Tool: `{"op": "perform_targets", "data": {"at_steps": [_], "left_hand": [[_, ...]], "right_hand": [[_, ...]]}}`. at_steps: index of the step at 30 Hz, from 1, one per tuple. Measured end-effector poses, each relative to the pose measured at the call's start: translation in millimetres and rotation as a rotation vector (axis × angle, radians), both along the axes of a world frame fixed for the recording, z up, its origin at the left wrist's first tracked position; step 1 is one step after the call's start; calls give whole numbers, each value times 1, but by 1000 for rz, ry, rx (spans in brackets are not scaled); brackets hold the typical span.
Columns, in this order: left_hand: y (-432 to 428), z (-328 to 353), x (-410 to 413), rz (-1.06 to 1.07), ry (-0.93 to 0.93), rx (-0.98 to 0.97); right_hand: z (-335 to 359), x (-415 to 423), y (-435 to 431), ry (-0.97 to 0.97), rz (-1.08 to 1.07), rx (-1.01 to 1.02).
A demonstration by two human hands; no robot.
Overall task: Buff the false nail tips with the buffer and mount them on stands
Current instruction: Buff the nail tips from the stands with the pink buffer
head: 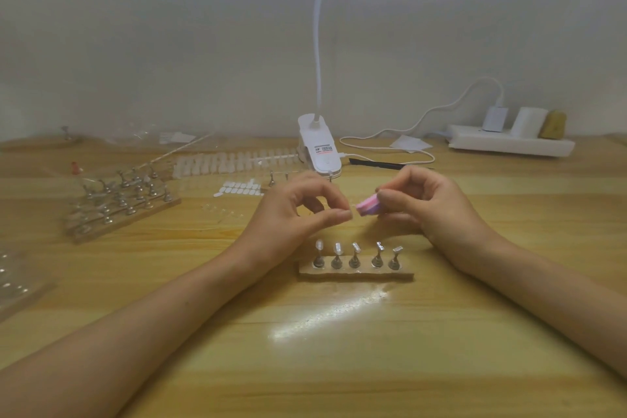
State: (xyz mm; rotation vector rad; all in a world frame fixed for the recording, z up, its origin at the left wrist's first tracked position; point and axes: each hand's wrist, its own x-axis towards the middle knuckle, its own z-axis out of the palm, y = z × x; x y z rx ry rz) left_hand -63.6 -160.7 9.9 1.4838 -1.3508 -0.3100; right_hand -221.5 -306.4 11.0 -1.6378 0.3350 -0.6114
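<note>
1. Pink and lilac is the buffer (368, 208) in the head view, the only view here. The right hand (431, 204) holds it above the table (339, 366), with its fingers (386, 195) curled and clamped on the block's far end.
2. The left hand (298, 207) has thumb and forefinger pressed together on a pale nail tip (354, 211). The tip is so small that it is hardly seen, and it sits just beside the buffer's near end.
3. What could go wrong: I judge that the tip may spring out of the pinch if the buffer pushes too hard, because so little of it is gripped. A clear tip fallen on the light table would be difficult to find.
4. Also, both wrists are near the wooden strip (356, 273) just below the hands. A lowered wrist could knock over its five stands (354, 260).
5. Containers: the strip carries the five stands upright. The leftmost seems to bear a clear tip; for the others I cannot tell.
6. At the left, a rack (125, 204) is full of many metal stands. A clear tray (17, 282) at the left edge holds small shining things, too blurred to name.
</note>
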Motion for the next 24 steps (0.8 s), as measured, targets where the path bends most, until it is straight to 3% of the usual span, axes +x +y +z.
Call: {"op": "perform_targets", "data": {"at_steps": [3, 7, 10, 14, 24], "left_hand": [[1, 0, 0, 10, 13, -24], [1, 1, -1, 7, 9, -6], [1, 1, -1, 3, -2, -4], [1, 1, -2, 7, 11, 7], [0, 2, -2, 15, -27, 9]], "right_hand": [[0, 0, 3, 56, 107, -70], [0, 0, 0, -8, 17, -10], [-1, 1, 3, 49, 117, -61], [-2, 1, -1, 1, 16, -5], [-1, 2, 2, 36, 68, -45]]}}
